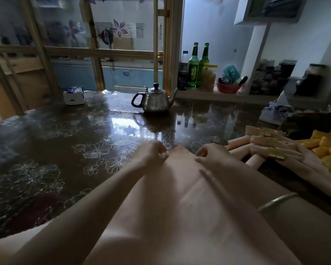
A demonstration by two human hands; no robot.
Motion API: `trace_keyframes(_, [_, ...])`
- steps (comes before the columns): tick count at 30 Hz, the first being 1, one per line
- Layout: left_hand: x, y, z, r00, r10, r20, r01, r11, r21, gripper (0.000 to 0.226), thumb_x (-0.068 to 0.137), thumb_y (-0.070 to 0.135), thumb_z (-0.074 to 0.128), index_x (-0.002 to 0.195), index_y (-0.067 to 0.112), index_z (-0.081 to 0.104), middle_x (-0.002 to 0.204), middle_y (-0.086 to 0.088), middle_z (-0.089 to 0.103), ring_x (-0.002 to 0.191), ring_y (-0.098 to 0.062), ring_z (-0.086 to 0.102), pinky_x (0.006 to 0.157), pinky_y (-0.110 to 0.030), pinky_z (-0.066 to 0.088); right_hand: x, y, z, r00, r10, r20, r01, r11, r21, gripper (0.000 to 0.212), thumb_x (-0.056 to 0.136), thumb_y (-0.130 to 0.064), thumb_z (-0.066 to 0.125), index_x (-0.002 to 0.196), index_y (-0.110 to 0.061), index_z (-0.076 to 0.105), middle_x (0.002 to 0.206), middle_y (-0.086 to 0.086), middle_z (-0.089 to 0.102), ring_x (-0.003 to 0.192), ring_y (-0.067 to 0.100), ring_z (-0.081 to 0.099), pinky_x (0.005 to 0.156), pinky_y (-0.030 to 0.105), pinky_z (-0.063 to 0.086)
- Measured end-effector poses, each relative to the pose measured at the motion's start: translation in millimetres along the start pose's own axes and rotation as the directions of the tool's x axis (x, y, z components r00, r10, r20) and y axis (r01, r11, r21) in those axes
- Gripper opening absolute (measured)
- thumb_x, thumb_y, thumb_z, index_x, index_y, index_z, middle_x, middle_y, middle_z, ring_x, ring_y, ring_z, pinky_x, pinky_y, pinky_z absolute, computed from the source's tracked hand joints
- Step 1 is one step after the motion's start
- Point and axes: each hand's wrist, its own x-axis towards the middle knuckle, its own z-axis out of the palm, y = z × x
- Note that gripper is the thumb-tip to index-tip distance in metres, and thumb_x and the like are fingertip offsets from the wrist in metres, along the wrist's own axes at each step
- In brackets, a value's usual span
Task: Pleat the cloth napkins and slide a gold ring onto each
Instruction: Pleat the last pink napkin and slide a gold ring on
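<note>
One peach napkin [180, 197] lies flat on the desk [65, 131], running from the person's body out to a far edge that comes to a point between the two hands. The left hand [151, 152] sits at the left of that edge and the right hand [208, 153] at its right, each with its fingers [161, 150] curled in and apparently pinching the cloth. Holding both sides of the same edge looks like the way to lift a straight, even fold, so this is probably the first pleat of the napkin, with no pleats in it yet and no ring on it

Just to the right lie the finished napkins [254, 148], gathered into narrow bundles and laid side by side, likely set there to stay out of the working area yet within reach. I count three gold rings [276, 153] on them, one per bundle, so three napkins appear done and one is in hand. Beyond them at the right edge is a yellow heap [325, 150]; I cannot tell what it is

Farther back on the desk stands one steel teapot [157, 101], and on the shelf behind it two green bottles [193, 66]. One bangle [275, 201] circles the right wrist
</note>
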Motion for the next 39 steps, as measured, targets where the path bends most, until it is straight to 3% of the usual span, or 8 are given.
trace_keyframes(5, [33.9,0.7,15.3,0.999,-0.046,0.029,0.046,0.999,0.013,0.028,0.081,0.035,0.076,0.104,0.021,0.071,0.106,0.000,0.071,0.097,-0.017,0.065,0.086,-0.031,0.052,36.8,-6.3,-3.4,0.993,0.038,0.113,-0.041,0.999,0.028,0.023,0.082,-0.028,0.076,0.100,-0.015,0.076,0.100,0.001,0.073,0.092,0.015,0.065,0.088,0.031,0.053])
trace_keyframes(11, [51.0,-1.8,19.4,0.994,-0.062,0.094,0.062,0.998,0.002,0.013,0.076,0.029,0.077,0.081,0.032,0.066,0.099,0.005,0.070,0.096,-0.015,0.065,0.084,-0.031,0.054,48.2,-11.3,-5.0,0.972,0.024,0.236,-0.022,1.000,-0.008,0.012,0.078,-0.022,0.076,0.089,-0.023,0.077,0.081,-0.005,0.070,0.067,0.006,0.059,0.060,0.021,0.048])
trace_keyframes(16, [52.7,-4.9,20.8,0.994,-0.014,0.104,0.017,0.999,-0.033,0.015,0.076,0.021,0.074,0.077,0.032,0.064,0.083,0.009,0.065,0.091,-0.016,0.066,0.084,-0.036,0.055,50.2,-8.0,-3.9,0.974,0.001,0.225,-0.003,1.000,0.008,0.006,0.077,-0.028,0.078,0.080,-0.025,0.074,0.073,-0.008,0.066,0.065,0.004,0.056,0.053,0.019,0.042])
trace_keyframes(22, [49.2,-13.4,20.9,0.997,0.044,0.056,-0.039,0.994,-0.098,0.010,0.079,0.020,0.073,0.085,0.027,0.073,0.069,0.018,0.058,0.076,-0.011,0.061,0.077,-0.031,0.054,42.6,-1.6,-0.2,0.991,-0.112,0.079,0.110,0.993,0.031,0.006,0.077,-0.023,0.078,0.078,-0.024,0.072,0.083,-0.007,0.069,0.074,0.003,0.059,0.056,0.012,0.039])
trace_keyframes(27, [43.6,-19.5,21.1,0.983,0.170,-0.067,-0.178,0.976,-0.125,0.009,0.075,0.023,0.079,0.076,0.030,0.074,0.080,0.012,0.063,0.070,-0.010,0.055,0.074,-0.034,0.054,31.7,6.0,5.6,0.975,-0.215,-0.048,0.217,0.975,0.051,0.022,0.079,-0.015,0.075,0.069,-0.028,0.060,0.078,-0.009,0.064,0.075,0.008,0.056,0.057,0.013,0.036])
trace_keyframes(30, [35.6,-23.1,19.4,0.907,0.394,-0.147,-0.402,0.916,-0.020,0.010,0.076,0.021,0.076,0.072,0.030,0.073,0.081,0.010,0.065,0.064,-0.008,0.056,0.064,-0.035,0.054,25.7,7.8,10.0,0.970,-0.229,-0.078,0.233,0.971,0.045,0.026,0.080,-0.013,0.072,0.068,-0.031,0.057,0.076,-0.013,0.060,0.076,0.009,0.056,0.063,0.021,0.037])
trace_keyframes(34, [27.4,-29.7,20.3,0.786,0.604,-0.134,-0.590,0.797,0.131,0.010,0.079,0.019,0.066,0.075,0.024,0.074,0.078,0.008,0.066,0.061,-0.011,0.059,0.055,-0.032,0.055,22.5,5.1,10.5,0.969,-0.239,-0.067,0.241,0.970,0.025,0.026,0.080,-0.012,0.069,0.069,-0.031,0.056,0.074,-0.014,0.058,0.077,0.011,0.060,0.069,0.025,0.043])
trace_keyframes(39, [26.6,-27.3,16.9,0.746,0.661,-0.080,-0.636,0.743,0.208,0.017,0.075,0.018,0.062,0.075,0.026,0.076,0.080,0.009,0.069,0.064,-0.015,0.065,0.051,-0.030,0.054,23.0,-3.0,11.5,0.963,-0.265,-0.047,0.265,0.964,-0.012,0.014,0.084,-0.015,0.060,0.091,-0.025,0.066,0.088,-0.008,0.064,0.084,0.011,0.057,0.071,0.024,0.041])
